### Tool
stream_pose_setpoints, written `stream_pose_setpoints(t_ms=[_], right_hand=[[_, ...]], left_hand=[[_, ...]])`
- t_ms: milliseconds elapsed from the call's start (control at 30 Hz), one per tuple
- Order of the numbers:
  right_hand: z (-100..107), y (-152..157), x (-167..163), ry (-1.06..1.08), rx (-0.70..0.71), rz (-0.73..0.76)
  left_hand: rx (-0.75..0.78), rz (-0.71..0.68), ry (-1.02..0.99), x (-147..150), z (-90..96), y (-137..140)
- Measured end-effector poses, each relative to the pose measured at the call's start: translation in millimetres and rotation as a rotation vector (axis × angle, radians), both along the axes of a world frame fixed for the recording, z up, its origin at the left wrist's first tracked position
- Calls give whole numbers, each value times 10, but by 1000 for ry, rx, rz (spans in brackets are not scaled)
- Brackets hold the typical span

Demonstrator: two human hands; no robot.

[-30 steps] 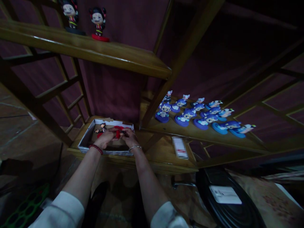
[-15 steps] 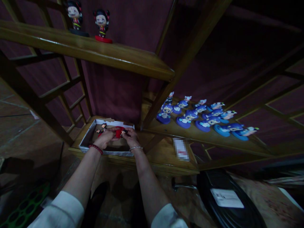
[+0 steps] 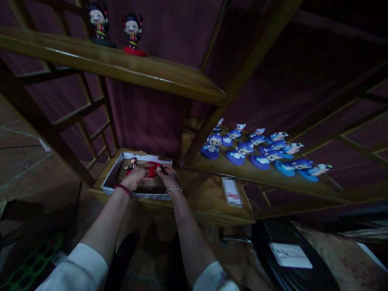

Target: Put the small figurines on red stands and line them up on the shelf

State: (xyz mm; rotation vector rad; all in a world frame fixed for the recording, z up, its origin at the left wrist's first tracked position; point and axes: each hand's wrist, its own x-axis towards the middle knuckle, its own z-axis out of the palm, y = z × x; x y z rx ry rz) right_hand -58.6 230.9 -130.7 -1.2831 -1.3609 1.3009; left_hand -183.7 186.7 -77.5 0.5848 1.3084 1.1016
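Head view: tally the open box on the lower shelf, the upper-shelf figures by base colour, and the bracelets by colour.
Open box: 1
Red-base figure: 1
Dark-base figure: 1
Red bracelet: 1
Silver bracelet: 1
Total: 5

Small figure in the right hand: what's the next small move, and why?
Perhaps steady the red piece with the left hand: that hand touches it, the right hand pinches the small figure close by, and whether the two are joined is unclear.

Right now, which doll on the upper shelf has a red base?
The figurine on the right; the other figurine, on the left, has a dark base.
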Motion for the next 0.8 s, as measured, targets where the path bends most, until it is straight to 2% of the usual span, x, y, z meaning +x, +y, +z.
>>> stream_pose_setpoints(t_ms=[233,600,800], right_hand=[[115,-29,-17,50,43,7],[82,-14,-18,81,21,-2],[142,-34,4,56,1,12]], left_hand=[[3,6,-31,-3,3,3],[-4,21,-80,10,24,9],[6,36,-104,11,17,17]])
